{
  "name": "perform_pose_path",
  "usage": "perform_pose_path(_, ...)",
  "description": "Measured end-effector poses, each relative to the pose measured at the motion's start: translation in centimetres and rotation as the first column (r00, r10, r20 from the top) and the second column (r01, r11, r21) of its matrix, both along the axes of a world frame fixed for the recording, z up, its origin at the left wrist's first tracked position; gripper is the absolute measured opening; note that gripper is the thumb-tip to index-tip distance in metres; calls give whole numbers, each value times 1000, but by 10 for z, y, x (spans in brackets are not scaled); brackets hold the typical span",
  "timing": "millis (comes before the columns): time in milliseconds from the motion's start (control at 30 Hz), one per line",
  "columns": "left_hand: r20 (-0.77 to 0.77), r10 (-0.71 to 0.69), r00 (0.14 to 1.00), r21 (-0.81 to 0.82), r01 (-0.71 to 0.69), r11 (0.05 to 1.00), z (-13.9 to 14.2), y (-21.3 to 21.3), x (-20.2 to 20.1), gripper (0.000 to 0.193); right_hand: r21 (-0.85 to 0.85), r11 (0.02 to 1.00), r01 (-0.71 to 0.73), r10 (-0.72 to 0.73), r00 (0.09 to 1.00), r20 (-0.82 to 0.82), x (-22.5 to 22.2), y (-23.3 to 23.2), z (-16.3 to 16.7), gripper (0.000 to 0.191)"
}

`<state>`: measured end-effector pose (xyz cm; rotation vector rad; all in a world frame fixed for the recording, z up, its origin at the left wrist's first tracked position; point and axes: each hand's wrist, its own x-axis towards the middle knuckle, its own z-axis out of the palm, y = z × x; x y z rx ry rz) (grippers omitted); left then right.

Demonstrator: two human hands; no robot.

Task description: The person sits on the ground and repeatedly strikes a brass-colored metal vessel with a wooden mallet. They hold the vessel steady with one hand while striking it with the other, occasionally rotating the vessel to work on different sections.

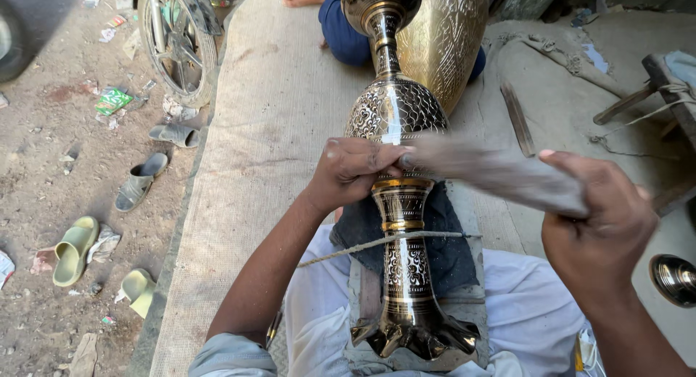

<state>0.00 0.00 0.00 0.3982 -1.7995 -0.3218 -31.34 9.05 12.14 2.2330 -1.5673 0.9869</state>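
Green sandals, 3 counted: 1 point(72, 251) at 9 o'clock, 1 point(138, 290) lower, half hidden edge-on, and 1 grey pair point(141, 181), point(174, 135) higher. Bicycle wheel point(177, 51) at 11 o'clock, cut off by top edge. Left hand point(355, 170) closed around narrow neck of 1 engraved brass vase point(402, 210), lying lengthwise over lap at centre, base toward 6 o'clock, top cut off at 12 o'clock. 1 cord point(377, 243) across stem. Blurred grey tool point(493, 172), shape hard to make out, gripped tight by right hand point(602, 225) at 3 o'clock. 1 second brass vessel point(446, 36) behind, partly hidden.
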Motion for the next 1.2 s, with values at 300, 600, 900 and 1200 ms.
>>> perform_pose_path(300, 5, 41, 999, 8, -41, 999, 1, 3, 0, 50, -130, 989, 77, -107, 965, -241, 13, -1, -9, 47)
perform_pose_path(600, -44, 62, 997, -26, -63, 998, 1, 8, 0, 46, -85, 996, -22, 16, 997, -70, 5, 4, -3, 35)
perform_pose_path(900, 53, 122, 991, -46, -119, 992, 35, 36, -8, 49, 177, 938, 298, -235, 922, -306, 5, -10, 10, 50)
perform_pose_path(1200, 112, -21, 994, 65, 14, 998, 56, 26, -11, 58, 14, 954, -299, 197, 662, 723, 6, 0, 4, 38)
